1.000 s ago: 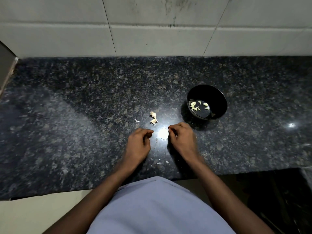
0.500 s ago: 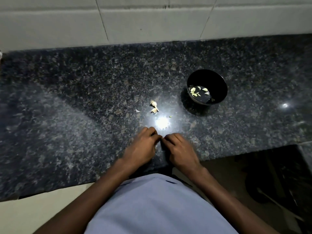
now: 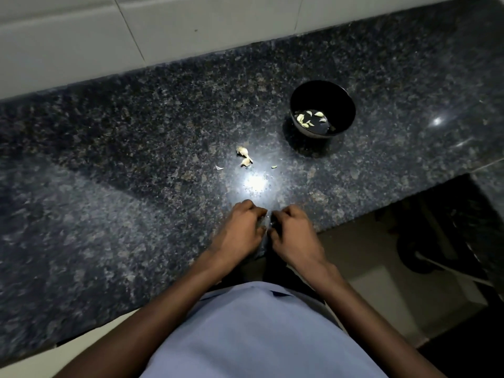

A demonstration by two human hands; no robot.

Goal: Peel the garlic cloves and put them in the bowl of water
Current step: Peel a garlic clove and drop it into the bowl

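Floating in the water of the black bowl [image 3: 323,105] are several peeled cloves [image 3: 301,118], pale against the dark inside, gathered toward its left half. The bowl stands on the dark speckled worktop [image 3: 109,173], right of the centre and well apart from the hands. Left of the bowl and nearer the person, two unpeeled cloves [image 3: 242,150] lie close together, with a scrap of skin [image 3: 219,167] just left of them and a small greenish bit [image 3: 274,166] to their right. A bright glare sits on the stone between these and the hands. The left hand [image 3: 240,230] and right hand [image 3: 293,234] are at the worktop's near edge, knuckles up, fingers curled inward, fingertips nearly meeting; whether they pinch a clove between them cannot be told, as the fingers hide it. A tiled wall [image 3: 81,36] runs behind the worktop.
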